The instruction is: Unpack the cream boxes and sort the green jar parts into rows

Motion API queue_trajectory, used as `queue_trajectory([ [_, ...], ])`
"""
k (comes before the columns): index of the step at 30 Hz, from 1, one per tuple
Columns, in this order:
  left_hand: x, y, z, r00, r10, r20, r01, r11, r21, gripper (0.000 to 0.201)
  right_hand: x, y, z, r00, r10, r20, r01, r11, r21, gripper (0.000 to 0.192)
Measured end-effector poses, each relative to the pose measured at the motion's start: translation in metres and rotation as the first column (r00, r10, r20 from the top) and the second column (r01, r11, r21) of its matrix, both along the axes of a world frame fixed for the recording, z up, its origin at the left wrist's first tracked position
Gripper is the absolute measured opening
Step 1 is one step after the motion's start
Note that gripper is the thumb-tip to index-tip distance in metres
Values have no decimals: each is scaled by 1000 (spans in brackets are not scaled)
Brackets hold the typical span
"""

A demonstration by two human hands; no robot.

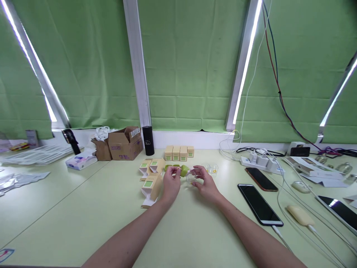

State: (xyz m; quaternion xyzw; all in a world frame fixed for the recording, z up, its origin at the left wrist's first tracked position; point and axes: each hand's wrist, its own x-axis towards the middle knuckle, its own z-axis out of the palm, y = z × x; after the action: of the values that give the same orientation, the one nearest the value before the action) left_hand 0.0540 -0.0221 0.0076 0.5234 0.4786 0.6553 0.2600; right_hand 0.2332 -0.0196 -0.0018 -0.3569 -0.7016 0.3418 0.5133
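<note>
Near the middle of the table, my left hand [171, 183] pinches a small rounded green piece [184, 171], its exact kind unclear. Facing it, my right hand [205, 184] has thumb and fingers closed around a small clear rounded container [190, 178]. The two pieces sit close together; whether they touch I cannot tell. Behind my left fingers lies another green item [167, 167], partly hidden. Beyond my right hand stand small clear cups [214, 169], one with something yellow in it. Left of my left hand are opened tan cartons [152, 186] with green labels.
Closed tan cartons [179, 153] line up farther back. A cardboard box [125, 144] and a black cylinder [148, 140] stand at the back left. On the right lie phones [260, 204], a power strip [262, 163], a cream power bank [300, 215] and loose white cables.
</note>
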Motion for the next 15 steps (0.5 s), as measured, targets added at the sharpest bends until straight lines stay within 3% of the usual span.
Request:
queue_trajectory([
  [4,-2,7,-4,993,19,113,-12,998,-57,40,1,1,0,999,-25,35,23,998,51,47],
  [7,-3,9,-5,975,-2,223,32,991,-128,42,5,1,3,993,-64,103,47,986,159,36],
  [11,-4,9,-9,942,-45,334,126,967,-223,37,16,1,12,960,-176,217,99,941,324,23],
  [15,-5,9,-12,921,-69,383,177,951,-253,31,33,4,23,891,-328,315,186,895,404,22],
])
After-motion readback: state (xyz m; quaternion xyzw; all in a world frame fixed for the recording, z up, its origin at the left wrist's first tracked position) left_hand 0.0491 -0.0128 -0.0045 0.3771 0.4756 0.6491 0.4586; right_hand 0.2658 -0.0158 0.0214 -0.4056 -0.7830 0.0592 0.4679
